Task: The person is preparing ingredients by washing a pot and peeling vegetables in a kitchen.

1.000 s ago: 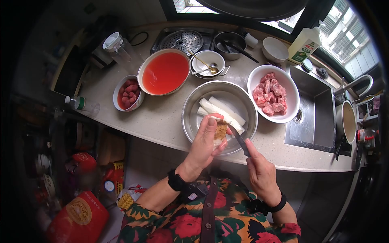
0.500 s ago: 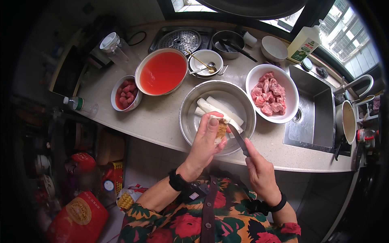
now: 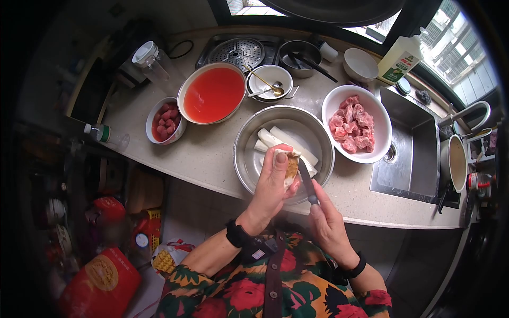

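Note:
My left hand (image 3: 268,188) is closed round a partly peeled root vegetable (image 3: 291,168), pale where cut and yellow-brown where skin remains; it looks like yam. Closed on a paring knife (image 3: 306,183), my right hand (image 3: 328,225) keeps the dark blade against or just beside the root's right side; exact contact is unclear. Both hands are over the near part of a large metal basin (image 3: 239,139). Several peeled white root lengths (image 3: 289,140) lie inside it, partly hidden by my left hand.
Right of the basin, a white bowl (image 3: 386,127) holds raw meat chunks, beside the sink (image 3: 413,143). Leftward are a basin of red liquid (image 3: 212,95) and a bowl of dark red pieces (image 3: 166,123). Behind stand a white pot with spoons (image 3: 269,80) and a dark-handled pan (image 3: 299,57).
My right hand and the knife have shifted slightly left and down, with the blade now more upright. My left hand has turned the root a little, showing more brown skin.

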Demonstrator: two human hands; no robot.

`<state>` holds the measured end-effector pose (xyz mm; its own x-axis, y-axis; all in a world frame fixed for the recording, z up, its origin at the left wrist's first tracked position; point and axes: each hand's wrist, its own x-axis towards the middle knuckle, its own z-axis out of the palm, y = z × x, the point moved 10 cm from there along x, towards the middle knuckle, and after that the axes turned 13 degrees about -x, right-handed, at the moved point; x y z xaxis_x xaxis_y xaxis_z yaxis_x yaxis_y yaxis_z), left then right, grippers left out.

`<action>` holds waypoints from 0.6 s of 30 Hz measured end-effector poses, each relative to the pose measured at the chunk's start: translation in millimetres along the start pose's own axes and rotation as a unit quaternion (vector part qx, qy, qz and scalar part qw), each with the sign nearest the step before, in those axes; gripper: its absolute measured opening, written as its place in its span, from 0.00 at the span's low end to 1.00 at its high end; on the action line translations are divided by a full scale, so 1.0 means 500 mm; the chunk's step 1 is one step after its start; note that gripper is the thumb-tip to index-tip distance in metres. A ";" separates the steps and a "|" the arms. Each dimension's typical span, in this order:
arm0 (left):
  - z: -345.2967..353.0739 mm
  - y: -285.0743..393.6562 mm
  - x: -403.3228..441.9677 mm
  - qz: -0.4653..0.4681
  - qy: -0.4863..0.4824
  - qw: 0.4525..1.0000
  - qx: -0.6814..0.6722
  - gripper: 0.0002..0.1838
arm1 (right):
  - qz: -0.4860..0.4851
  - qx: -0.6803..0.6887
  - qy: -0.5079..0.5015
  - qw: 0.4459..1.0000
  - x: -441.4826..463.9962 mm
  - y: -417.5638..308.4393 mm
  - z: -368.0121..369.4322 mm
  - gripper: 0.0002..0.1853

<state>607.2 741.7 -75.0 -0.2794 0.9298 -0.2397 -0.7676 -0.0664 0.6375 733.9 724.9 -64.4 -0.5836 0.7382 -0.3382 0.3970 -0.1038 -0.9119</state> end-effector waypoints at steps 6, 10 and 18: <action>-0.003 -0.009 0.007 0.007 0.013 1.000 0.006 0.23 | -0.028 -0.063 0.038 0.997 0.006 -0.005 0.001 0.26; -0.001 -0.006 0.014 0.006 0.002 1.000 0.012 0.23 | -0.122 -0.168 0.089 0.974 0.011 -0.035 -0.024 0.27; 0.012 -0.019 0.015 -0.081 -0.036 0.994 0.059 0.25 | -0.103 -0.188 0.013 0.977 0.012 -0.031 -0.050 0.26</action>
<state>615.9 751.5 -78.2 -0.1117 0.9485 -0.2964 -0.7257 0.1259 0.6764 742.1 747.6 -46.5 -0.6618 0.7353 -0.1462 0.5088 0.2973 -0.8079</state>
